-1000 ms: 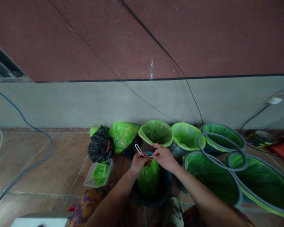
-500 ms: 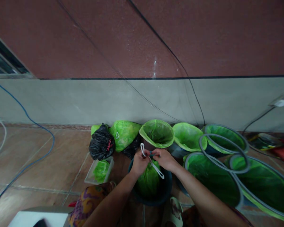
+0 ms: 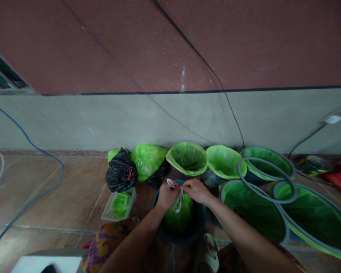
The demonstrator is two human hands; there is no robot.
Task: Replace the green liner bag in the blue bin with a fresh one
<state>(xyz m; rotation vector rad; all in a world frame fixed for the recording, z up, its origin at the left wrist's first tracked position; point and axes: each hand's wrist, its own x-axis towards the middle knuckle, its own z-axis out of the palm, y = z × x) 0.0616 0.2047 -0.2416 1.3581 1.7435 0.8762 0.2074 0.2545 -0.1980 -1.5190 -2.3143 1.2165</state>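
A green plastic bag (image 3: 178, 218) sits gathered inside a dark blue bucket (image 3: 199, 232) between my knees. White string (image 3: 178, 205) loops around the bag's gathered neck. My left hand (image 3: 167, 195) pinches the string on one side, with one loop standing up over the fingers. From the other side my right hand (image 3: 197, 190) also pinches the string, close to the left fingertips. Another loop of the string hangs down over the front of the bag. The fingertips partly hide the crossing of the string.
Behind the bucket, green-lined bins (image 3: 187, 159) stand along the wall, with larger ones (image 3: 255, 212) at right. Loose grey rings (image 3: 268, 197) rest on them. At left are a tied black bag (image 3: 121, 170), a tied green bag (image 3: 149, 161) and a clear tub (image 3: 110, 207) holding green plastic.
The string's lower loop, which stuck out to the right, now hangs down in front of the bag. Both hands stay at the bag's neck, fingers close together.
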